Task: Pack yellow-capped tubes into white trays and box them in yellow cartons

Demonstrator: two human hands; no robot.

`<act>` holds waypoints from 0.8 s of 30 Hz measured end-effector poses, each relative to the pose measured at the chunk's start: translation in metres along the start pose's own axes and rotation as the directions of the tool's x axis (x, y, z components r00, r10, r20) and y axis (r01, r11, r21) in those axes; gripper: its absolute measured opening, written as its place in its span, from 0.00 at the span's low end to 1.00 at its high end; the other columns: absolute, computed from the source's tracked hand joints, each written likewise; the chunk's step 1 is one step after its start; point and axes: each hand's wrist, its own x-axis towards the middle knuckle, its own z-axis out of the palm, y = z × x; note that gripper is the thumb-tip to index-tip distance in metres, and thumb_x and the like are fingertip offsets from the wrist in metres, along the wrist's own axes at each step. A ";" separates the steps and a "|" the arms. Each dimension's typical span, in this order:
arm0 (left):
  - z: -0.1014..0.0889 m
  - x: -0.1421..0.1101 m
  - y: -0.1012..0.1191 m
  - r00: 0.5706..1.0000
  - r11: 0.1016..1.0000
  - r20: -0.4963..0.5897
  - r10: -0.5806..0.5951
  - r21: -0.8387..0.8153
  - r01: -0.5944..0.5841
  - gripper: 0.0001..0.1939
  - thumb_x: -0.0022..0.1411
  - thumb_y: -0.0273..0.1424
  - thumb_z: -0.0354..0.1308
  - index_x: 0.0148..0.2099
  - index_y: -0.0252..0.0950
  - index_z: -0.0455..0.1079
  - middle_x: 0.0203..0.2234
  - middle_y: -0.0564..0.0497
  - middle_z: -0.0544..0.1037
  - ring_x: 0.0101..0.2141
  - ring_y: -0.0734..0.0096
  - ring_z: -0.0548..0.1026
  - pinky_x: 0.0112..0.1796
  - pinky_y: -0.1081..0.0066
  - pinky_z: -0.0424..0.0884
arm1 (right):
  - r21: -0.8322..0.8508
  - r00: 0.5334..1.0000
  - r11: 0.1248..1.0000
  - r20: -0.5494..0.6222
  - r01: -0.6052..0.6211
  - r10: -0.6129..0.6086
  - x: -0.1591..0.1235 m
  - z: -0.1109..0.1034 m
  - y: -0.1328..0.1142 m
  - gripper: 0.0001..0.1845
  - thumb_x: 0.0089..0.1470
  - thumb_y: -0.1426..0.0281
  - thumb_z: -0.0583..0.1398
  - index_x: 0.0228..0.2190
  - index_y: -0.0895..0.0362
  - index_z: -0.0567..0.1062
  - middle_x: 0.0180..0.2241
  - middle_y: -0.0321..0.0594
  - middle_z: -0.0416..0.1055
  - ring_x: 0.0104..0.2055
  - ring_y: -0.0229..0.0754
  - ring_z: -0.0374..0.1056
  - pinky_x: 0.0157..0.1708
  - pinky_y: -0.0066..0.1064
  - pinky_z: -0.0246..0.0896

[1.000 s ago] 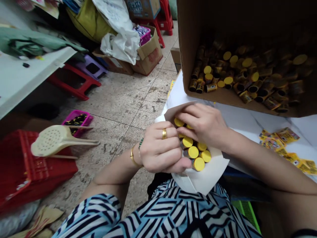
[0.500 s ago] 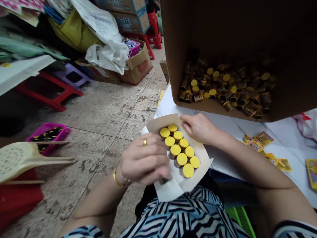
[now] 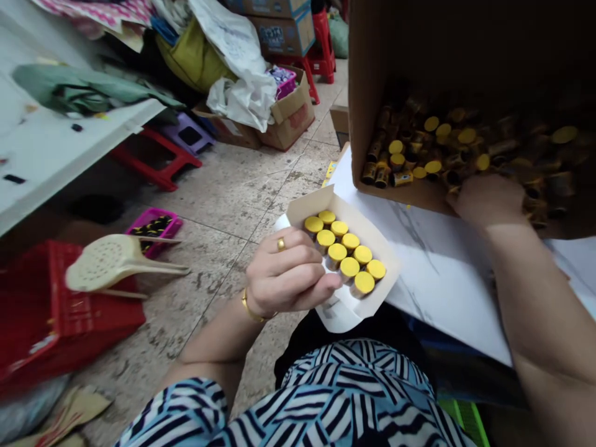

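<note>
My left hand (image 3: 293, 273), with a ring and a bracelet, has its fingers curled over the near left side of a small open white cardboard box (image 3: 343, 318). Two rows of small cylinders with yellow lids (image 3: 349, 268) stand upright inside it. My right hand (image 3: 490, 202) reaches over the front edge of a large brown carton (image 3: 365, 74). Its fingers are hidden among many loose cylinders (image 3: 433, 167), some lying and some showing yellow ends.
The white tabletop (image 3: 419, 267) lies under the carton. To the left are a pale plastic stool (image 3: 105, 261), a red crate (image 3: 74, 316), a pink basket (image 3: 153, 230) and another white table (image 3: 69, 149). Cartons and bags are piled behind.
My right hand has let go of the white box's far side and gone into the large carton. My left hand stays at the box. The view has swung left.
</note>
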 end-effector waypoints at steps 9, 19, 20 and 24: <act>-0.009 -0.002 -0.007 0.995 0.996 0.071 0.070 -0.066 -0.065 0.23 0.64 0.49 0.61 0.25 0.38 0.65 0.16 0.54 0.67 0.20 0.73 0.64 0.23 0.67 0.59 | 0.609 0.790 0.659 0.084 0.442 -0.608 -0.039 -0.079 -0.053 0.13 0.56 0.57 0.63 0.43 0.45 0.78 0.32 0.34 0.77 0.27 0.43 0.72 0.26 0.38 0.71; -0.016 0.023 -0.010 0.958 0.978 0.202 0.204 -0.078 -0.192 0.21 0.60 0.45 0.66 0.25 0.38 0.66 0.16 0.55 0.67 0.20 0.74 0.64 0.23 0.67 0.59 | 0.800 0.487 0.200 -0.128 0.565 -0.864 -0.107 -0.061 -0.155 0.07 0.54 0.74 0.65 0.35 0.52 0.77 0.40 0.35 0.79 0.66 0.50 0.62 0.67 0.48 0.58; -0.015 0.023 -0.012 0.959 0.979 0.201 0.199 -0.086 -0.185 0.19 0.60 0.45 0.66 0.26 0.38 0.66 0.16 0.55 0.67 0.20 0.73 0.64 0.23 0.67 0.59 | 0.762 0.437 0.196 -0.126 0.618 -0.891 -0.106 -0.058 -0.155 0.04 0.55 0.73 0.65 0.34 0.51 0.78 0.40 0.35 0.80 0.69 0.51 0.59 0.70 0.52 0.51; -0.008 0.023 -0.018 0.964 0.976 0.174 0.200 -0.122 -0.181 0.18 0.58 0.42 0.68 0.27 0.38 0.67 0.16 0.55 0.67 0.20 0.73 0.63 0.22 0.65 0.57 | 0.630 0.500 0.266 -0.225 0.730 -0.836 -0.088 -0.067 -0.140 0.10 0.62 0.66 0.60 0.30 0.53 0.80 0.37 0.36 0.81 0.62 0.51 0.67 0.67 0.50 0.54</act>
